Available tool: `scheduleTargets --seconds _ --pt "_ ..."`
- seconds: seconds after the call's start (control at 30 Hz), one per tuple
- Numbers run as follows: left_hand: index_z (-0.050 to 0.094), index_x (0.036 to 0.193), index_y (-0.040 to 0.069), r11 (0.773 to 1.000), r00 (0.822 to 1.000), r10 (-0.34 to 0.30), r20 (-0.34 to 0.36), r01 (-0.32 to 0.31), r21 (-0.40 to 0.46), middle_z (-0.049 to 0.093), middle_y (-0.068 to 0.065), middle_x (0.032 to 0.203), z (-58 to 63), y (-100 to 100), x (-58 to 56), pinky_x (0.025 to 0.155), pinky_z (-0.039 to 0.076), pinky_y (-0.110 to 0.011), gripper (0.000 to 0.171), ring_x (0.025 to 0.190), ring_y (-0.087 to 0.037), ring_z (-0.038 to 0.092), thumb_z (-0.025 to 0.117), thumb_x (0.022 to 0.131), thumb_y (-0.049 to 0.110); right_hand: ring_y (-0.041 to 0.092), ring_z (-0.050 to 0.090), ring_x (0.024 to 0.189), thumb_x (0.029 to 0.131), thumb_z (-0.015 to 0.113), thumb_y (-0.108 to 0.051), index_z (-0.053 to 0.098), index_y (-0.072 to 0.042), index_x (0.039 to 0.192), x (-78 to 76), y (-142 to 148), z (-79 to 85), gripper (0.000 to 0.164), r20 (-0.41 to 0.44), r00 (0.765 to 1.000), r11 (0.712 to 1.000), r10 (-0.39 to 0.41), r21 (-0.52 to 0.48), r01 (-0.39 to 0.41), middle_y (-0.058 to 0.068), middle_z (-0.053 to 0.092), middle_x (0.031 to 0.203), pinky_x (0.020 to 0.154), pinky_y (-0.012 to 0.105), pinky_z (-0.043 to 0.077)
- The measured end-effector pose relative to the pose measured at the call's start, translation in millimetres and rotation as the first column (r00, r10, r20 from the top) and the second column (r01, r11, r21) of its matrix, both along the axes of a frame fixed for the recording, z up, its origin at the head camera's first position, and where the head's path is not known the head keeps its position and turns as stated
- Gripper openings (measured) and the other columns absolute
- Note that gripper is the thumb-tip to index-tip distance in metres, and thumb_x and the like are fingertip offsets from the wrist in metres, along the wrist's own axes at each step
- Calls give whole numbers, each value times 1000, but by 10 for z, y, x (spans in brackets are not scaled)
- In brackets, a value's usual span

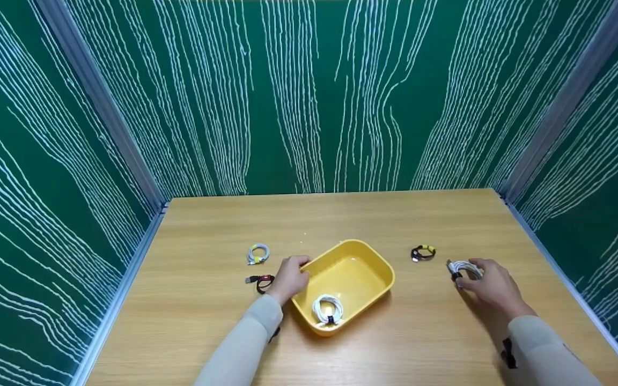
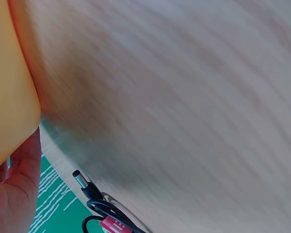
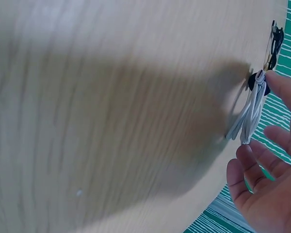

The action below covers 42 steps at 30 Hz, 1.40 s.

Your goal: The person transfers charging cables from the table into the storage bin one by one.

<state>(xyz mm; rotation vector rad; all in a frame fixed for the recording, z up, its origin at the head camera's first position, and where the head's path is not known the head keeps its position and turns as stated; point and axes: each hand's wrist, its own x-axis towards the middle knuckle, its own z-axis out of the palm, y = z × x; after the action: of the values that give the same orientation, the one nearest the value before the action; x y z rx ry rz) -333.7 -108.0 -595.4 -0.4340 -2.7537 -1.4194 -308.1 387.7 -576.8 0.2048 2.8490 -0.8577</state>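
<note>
Currently, my left hand [image 1: 289, 280] grips the left rim of the yellow tray [image 1: 353, 272], which stands on the wooden table [image 1: 201, 332] at the lower centre of the frame. My right hand [image 1: 497, 287], right of centre, holds the white cable coil [image 1: 468, 266] narrowly between thumb and fingers; I cannot tell whether this coil touches the table. A black tie secures it.

A second white coil [image 1: 339, 311], also with a black tie, lies inside the tray at its near end. Left of the tray are two units: a pale coil [image 1: 257, 260] with yellow wrapping and, below it in the frame, a black cable [image 1: 264, 280] with a red tie, just beside my left hand. The left wrist view shows its barrel plug [image 2: 80, 178]. A dark cable [image 1: 425, 250] with a yellow tie lies between the tray and my right hand, slightly higher in the frame.
</note>
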Motion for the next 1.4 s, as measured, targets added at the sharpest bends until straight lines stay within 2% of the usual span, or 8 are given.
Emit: scheduleTargets --seconds 0.23,0.53,0.77,1.13,1.4 --pt "80 113 2 1000 1000 2 12 -2 12 78 -13 102 4 -8 10 79 57 -29 33 83 -14 63 59 89 -9 54 45 132 95 82 -47 33 11 162 -24 -20 -6 101 65 997 999 -40 -3 41 44 35 159 119 75 33" --pt "80 111 1 1000 1000 -2 14 2 16 78 -13 100 7 -11 9 79 55 -29 31 82 -14 61 58 90 -8 56 44 134 92 83 -54 32 15 161 -53 -39 -59 110 71 997 1000 -27 7 26 46 34 159 121 76 30" --pt "80 110 0 1000 1000 -9 -18 9 5 78 -14 98 13 -20 18 76 52 -27 34 81 -14 60 58 86 -9 59 43 138 93 84 -47 35 16 158 -57 -65 -66 103 51 998 999 -23 35 21 46 37 157 121 75 31" --pt "81 111 2 1000 1000 0 9 0 6 79 -12 101 22 -8 14 80 54 -30 32 84 -15 61 59 89 -8 49 48 123 94 84 -27 34 16 158 -75 -96 -35 92 79 996 999 -42 -12 43 44 42 152 119 70 38" --pt "80 111 1 1000 1000 3 19 -3 7 79 -13 101 32 -3 23 80 55 -30 31 84 -15 62 60 90 -8 52 46 130 94 83 -25 29 14 161 -50 -89 -27 95 103 993 998 -53 -39 57 44 35 159 121 72 34"
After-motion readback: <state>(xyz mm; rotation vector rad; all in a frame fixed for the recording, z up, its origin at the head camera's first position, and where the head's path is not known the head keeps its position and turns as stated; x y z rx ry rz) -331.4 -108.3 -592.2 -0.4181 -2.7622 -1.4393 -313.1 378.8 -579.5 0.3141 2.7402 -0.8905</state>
